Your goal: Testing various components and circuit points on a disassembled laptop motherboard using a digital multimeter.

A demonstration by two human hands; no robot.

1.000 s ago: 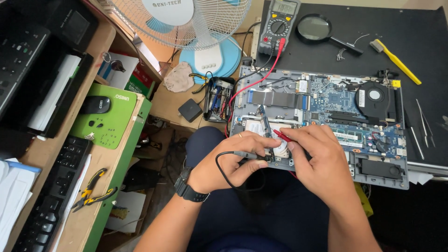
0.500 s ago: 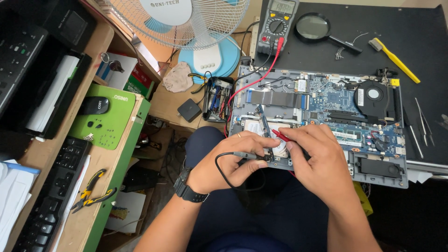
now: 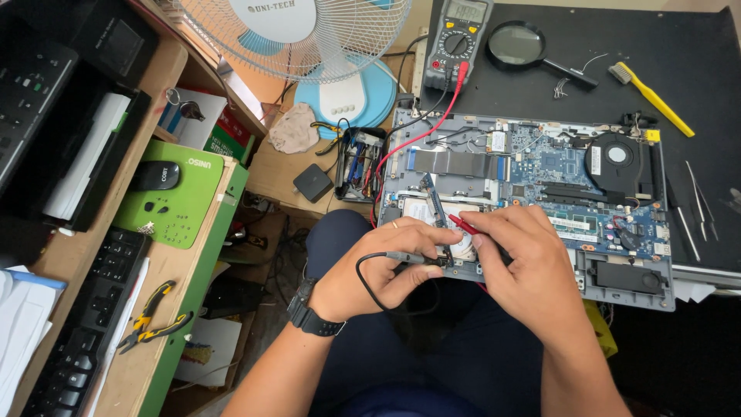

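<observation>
An opened laptop [image 3: 540, 166] lies on a black mat, its blue circuit board and fan exposed. My left hand [image 3: 378, 266] pinches a black test probe [image 3: 417, 258] whose lead loops below it. My right hand [image 3: 525, 266] holds a red test probe [image 3: 463, 225]. Both tips meet at the laptop's near left corner, over a silver drive. Red and black leads run up to a multimeter [image 3: 457, 35] at the back. A black watch sits on my left wrist.
A desk fan [image 3: 309, 46] stands at the back left. On the mat lie a magnifying glass [image 3: 519, 45], a yellow brush [image 3: 648, 93] and tweezers [image 3: 695, 202]. The left shelf carries a mouse [image 3: 157, 175] on a green pad, a keyboard [image 3: 85, 324], yellow pliers [image 3: 150, 316] and a printer [image 3: 54, 116].
</observation>
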